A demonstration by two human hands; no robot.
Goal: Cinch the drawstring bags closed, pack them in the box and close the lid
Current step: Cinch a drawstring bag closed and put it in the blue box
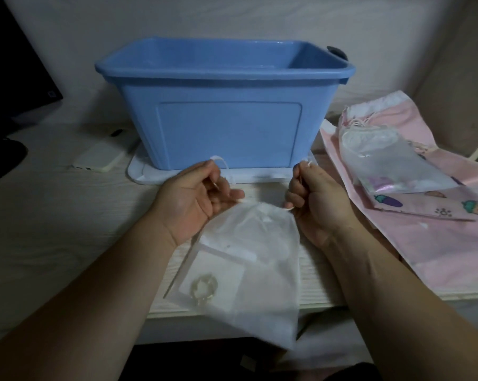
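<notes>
While hands (pixel 196 199) (pixel 314 199) pinch the bag's (pixel 249 257) cords (pixel 221 164), box (pixel 227 127) and phone (pixel 100 158) sit behind.

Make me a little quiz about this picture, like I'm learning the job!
1. True or false: the box has its lid on.
2. What do the left hand and right hand pinch? A) a spoon B) the strings of the white bag C) a cup
3. Fill the gap: the pink bags lie to the ___ of the box.
Key: 1 false, it is open on top. 2 B. 3 right.
</notes>
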